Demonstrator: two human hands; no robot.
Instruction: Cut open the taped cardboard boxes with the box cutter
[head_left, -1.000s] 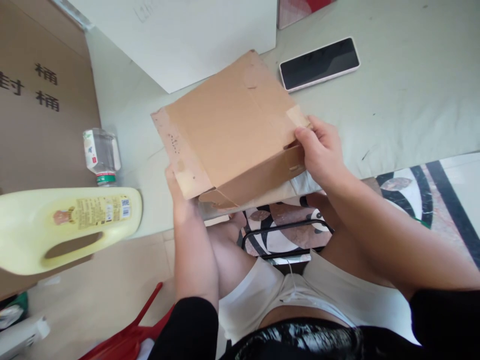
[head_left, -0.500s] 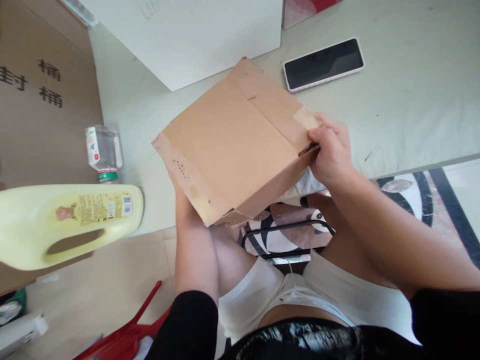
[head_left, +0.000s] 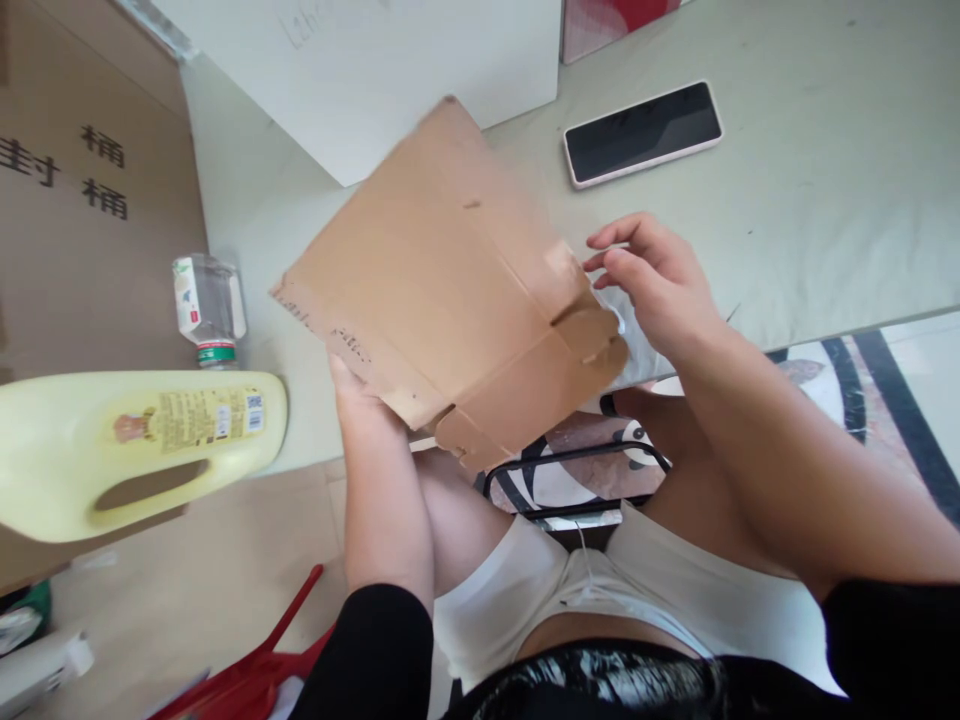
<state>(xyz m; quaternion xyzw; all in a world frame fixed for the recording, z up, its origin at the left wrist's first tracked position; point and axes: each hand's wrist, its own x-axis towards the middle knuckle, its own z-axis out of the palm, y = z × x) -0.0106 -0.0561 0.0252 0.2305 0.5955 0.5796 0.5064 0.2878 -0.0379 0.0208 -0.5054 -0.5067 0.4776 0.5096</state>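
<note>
A brown cardboard box (head_left: 442, 280), partly flattened with loose flaps, is tilted above the front edge of a pale table (head_left: 787, 230). My left hand (head_left: 360, 410) grips its lower left corner from underneath, so most of the fingers are hidden behind the cardboard. My right hand (head_left: 656, 285) hovers at the box's right edge with fingers spread apart, just off the flap and holding nothing. Something white and crinkled (head_left: 634, 340) shows under the box's right corner.
A phone (head_left: 643, 132) with a dark screen lies on the table behind the box. A white box (head_left: 390, 70) stands at the back. A yellow jug (head_left: 135, 450) and a clear bottle (head_left: 206, 310) lie left, beside a large brown carton (head_left: 75, 200). A red chair part (head_left: 255, 670) shows below.
My right hand has let go of the box's right flap and opened. The box has swung flatter and tilted left in my left hand, with its lower flaps falling loose.
</note>
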